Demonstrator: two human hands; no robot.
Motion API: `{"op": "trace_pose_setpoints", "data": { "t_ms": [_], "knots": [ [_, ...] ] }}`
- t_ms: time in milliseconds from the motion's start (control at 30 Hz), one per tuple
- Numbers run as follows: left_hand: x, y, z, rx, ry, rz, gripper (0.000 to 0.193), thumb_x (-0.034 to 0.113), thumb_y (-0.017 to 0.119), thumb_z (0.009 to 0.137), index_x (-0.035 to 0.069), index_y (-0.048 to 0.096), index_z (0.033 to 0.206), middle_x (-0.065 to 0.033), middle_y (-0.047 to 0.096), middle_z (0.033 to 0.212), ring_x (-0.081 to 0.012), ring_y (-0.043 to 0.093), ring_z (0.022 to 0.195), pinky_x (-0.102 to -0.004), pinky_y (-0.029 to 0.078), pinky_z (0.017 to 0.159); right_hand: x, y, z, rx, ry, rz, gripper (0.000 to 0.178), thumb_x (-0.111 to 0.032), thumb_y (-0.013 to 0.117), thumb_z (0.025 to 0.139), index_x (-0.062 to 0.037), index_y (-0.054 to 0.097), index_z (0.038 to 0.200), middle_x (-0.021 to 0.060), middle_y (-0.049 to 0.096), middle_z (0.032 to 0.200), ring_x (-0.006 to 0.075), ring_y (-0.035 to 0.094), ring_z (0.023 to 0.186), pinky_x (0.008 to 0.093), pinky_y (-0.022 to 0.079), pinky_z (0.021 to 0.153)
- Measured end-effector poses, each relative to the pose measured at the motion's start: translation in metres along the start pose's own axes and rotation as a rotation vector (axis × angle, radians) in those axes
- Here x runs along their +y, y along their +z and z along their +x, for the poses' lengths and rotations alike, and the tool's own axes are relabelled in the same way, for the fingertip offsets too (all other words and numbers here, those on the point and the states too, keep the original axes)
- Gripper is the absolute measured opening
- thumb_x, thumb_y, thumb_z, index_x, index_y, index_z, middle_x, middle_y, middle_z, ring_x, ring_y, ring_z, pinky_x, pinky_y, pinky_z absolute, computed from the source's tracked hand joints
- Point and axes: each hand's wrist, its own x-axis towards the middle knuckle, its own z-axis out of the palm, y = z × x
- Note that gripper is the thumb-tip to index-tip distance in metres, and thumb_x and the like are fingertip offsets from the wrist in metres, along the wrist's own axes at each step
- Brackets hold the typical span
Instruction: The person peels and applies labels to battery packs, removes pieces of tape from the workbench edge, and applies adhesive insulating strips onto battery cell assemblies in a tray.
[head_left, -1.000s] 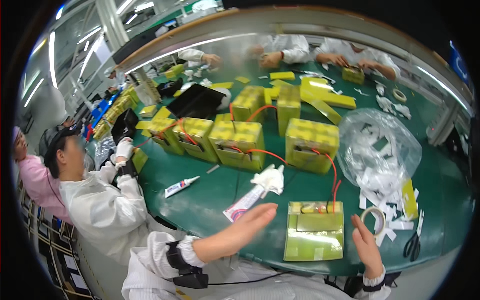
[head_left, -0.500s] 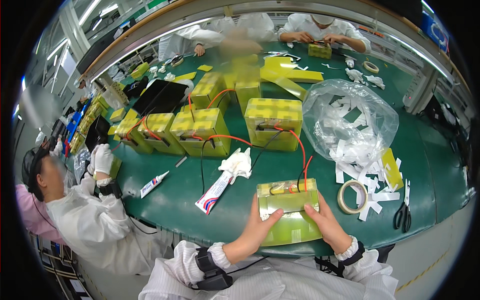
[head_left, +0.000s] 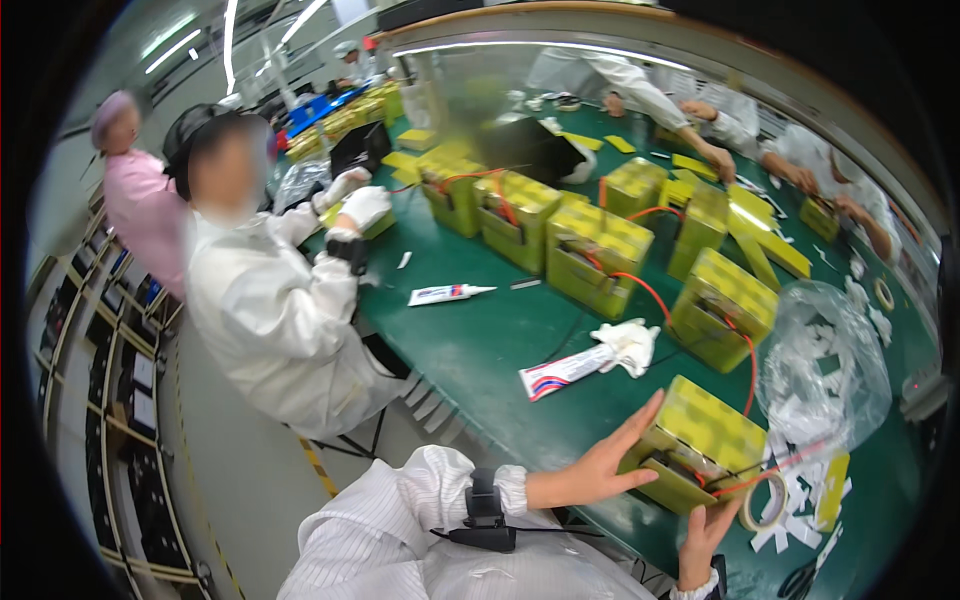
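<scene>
At the table's near edge, a battery pack (head_left: 708,425) wrapped in yellow-green sheet is held between my two hands. My left hand (head_left: 598,468) presses on its left side, fingers stretched along it and thumb across the near lower corner. At its near right side is my right hand (head_left: 703,540), thumb and fingers against the lower edge. The pack's checkered yellow top shows, and a red and a black wire run from its near face. Beyond it stands another battery pack (head_left: 722,308) with a red wire. A tube (head_left: 562,373) with a crumpled white glove (head_left: 630,346) lies to the left.
Several more wrapped packs (head_left: 597,250) stand in a row farther back. A clear plastic bag (head_left: 825,365) with white strips, a tape roll (head_left: 765,500) and scissors (head_left: 800,580) lie to the right. A gloved co-worker (head_left: 270,270) works at the left; others sit across the table.
The view has swung left. The pack has been turned in my hands from lying tilted with its wired face up to showing its checkered top. A co-worker's arm now reaches across the far side.
</scene>
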Motion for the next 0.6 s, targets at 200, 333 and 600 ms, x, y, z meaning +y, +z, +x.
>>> {"op": "trace_pose_setpoints", "data": {
  "t_ms": [200, 333, 600],
  "knots": [
    [0.004, -0.004, -0.021, -0.042, 0.001, 0.054, 0.084, 0.006, 0.058, 0.072, 0.005, 0.002, 0.134, -0.0136, 0.003, 0.140, -0.0270, 0.012, 0.129, -0.0329, 0.018, 0.103, -0.038, 0.000, 0.015, -0.002, 0.034, -0.095, 0.105, -0.045, 0.069, 0.063, -0.0027, 0.004, 0.134, 0.0129, 0.022, 0.133, 0.0234, 0.029, 0.119, 0.0339, 0.027, 0.096],
    [0.004, -0.012, -0.013, 0.038, -0.051, 0.069, 0.098, 0.013, 0.069, 0.062, 0.002, 0.003, 0.134, -0.0192, 0.004, 0.139, -0.0309, 0.011, 0.128, -0.0323, 0.018, 0.102, -0.062, 0.001, 0.046, -0.141, -0.049, -0.261, 0.120, -0.051, 0.074, 0.052, -0.0025, 0.000, 0.134, 0.0158, 0.021, 0.133, 0.0249, 0.032, 0.117, 0.0352, 0.028, 0.096],
    [-0.001, -0.021, 0.005, -0.067, -0.087, 0.094, 0.104, 0.015, 0.075, 0.054, -0.001, 0.009, 0.132, -0.0211, 0.025, 0.127, -0.0350, 0.030, 0.117, -0.0338, 0.028, 0.097, -0.059, -0.010, 0.058, -0.214, -0.061, -0.381, 0.113, -0.024, 0.076, 0.054, -0.0035, -0.002, 0.134, 0.0121, 0.032, 0.117, 0.0244, 0.042, 0.105, 0.0335, 0.033, 0.089]
  ]
}}
